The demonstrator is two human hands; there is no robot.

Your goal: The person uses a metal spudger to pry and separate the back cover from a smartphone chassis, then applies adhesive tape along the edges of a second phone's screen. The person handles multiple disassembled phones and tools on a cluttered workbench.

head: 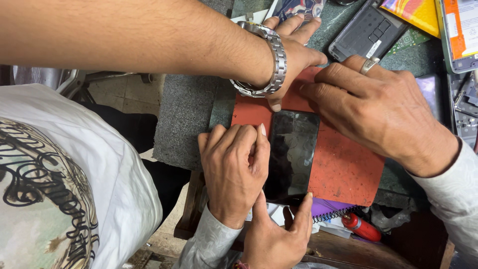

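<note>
Four hands crowd the glossy black rectangular phone (294, 154) lying on the red rubber mat (343, 169). Your left hand (234, 169) is curled, fingertips on the phone's left edge. Your right hand (383, 109) rests open on the mat.

Grey-green speckled stone tabletop (186, 117), rough at its near edge. Flat on it lies a worn orange-red rubber mat (343, 167), and on that mat a black glossy phone (293, 154) lies lengthwise. Up at the far side, a grey phone back housing (367, 31) lies next to a small green circuit board (411, 40). Far right, a pale-framed opened phone with an orange sheet (460, 32), touching the edge of view.
</note>
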